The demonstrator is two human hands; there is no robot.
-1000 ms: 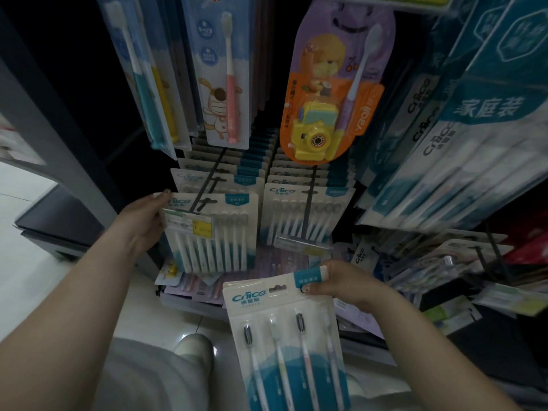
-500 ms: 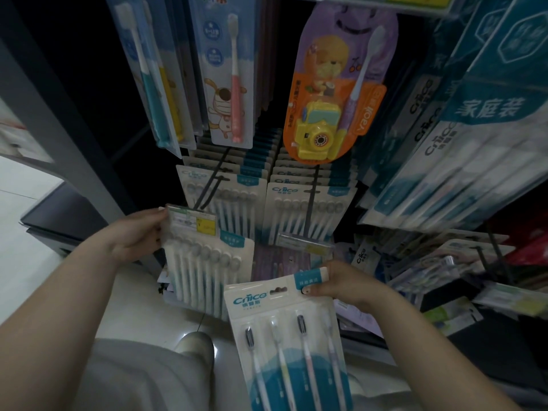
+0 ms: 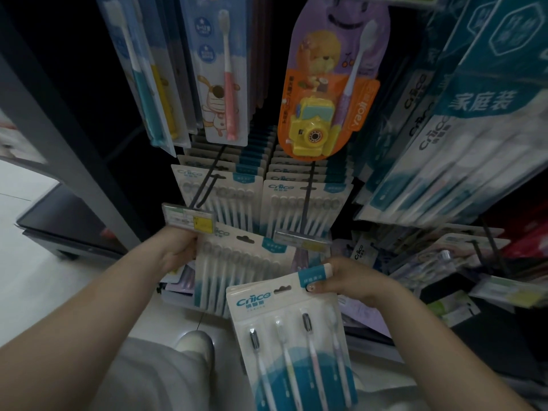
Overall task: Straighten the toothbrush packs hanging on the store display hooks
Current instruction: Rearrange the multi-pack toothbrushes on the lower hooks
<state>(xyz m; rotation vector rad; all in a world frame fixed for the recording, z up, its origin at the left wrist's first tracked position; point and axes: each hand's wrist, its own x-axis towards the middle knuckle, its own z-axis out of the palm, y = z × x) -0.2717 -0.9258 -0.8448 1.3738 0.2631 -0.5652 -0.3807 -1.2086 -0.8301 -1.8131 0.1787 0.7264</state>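
The left hand (image 3: 178, 250) grips the left edge of a white multi-brush pack (image 3: 237, 271), which is off its hook and tilted, just below the yellow price tag (image 3: 189, 221). The right hand (image 3: 344, 280) pinches the top right corner of a four-brush pack (image 3: 293, 339), which hangs down in front of the shelf and partly covers the first pack. Behind them, two rows of similar packs (image 3: 299, 197) hang on dark hooks (image 3: 307, 203). Higher up hangs a children's pack with a yellow toy camera (image 3: 311, 134).

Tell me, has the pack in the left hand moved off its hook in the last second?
Yes. The many-brush pack in the left hand has come down off the hook, now below the yellow price tag it earlier hung behind.
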